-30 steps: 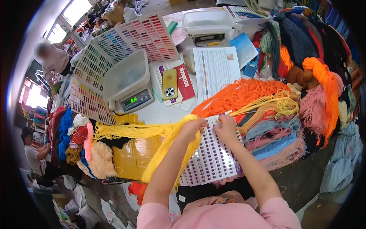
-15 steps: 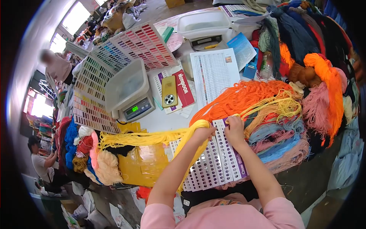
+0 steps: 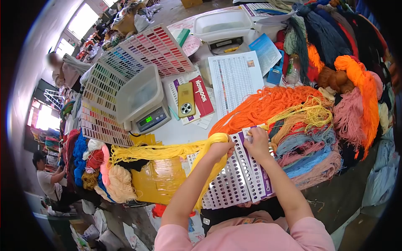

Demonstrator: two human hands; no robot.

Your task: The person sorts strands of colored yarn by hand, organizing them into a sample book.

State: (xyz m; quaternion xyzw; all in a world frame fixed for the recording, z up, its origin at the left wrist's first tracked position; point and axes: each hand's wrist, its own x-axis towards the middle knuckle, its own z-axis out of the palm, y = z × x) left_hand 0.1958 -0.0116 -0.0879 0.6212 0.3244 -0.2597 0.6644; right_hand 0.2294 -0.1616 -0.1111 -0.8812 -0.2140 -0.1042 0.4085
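A skein of yellow yarn (image 3: 163, 149) stretches from the left across the table and loops over my left hand (image 3: 222, 150), which is closed on it. Under my hands lie several overlapping white thread cards (image 3: 232, 184) with rows of punched holes; the rightmost has a purple edge. My right hand (image 3: 257, 144) is closed at the top end of that rightmost card, thumb and fingers pinched together. A small bit of yellow shows by those fingertips, but what they grip is hidden. Orange yarn (image 3: 264, 106) lies just beyond both hands.
Left stand a digital scale (image 3: 150, 119) with a clear tray and an upright colour chart (image 3: 138, 52). A phone (image 3: 186, 100), a red notebook (image 3: 202, 98) and a printed sheet (image 3: 235, 81) lie behind. Piled yarn (image 3: 312, 146) flanks the right. Two other people are at the far left.
My right hand has shifted slightly left at the card's top. My left hand stays nearly in place with the yellow yarn. The scale reading differs slightly, and a person in the background has moved.
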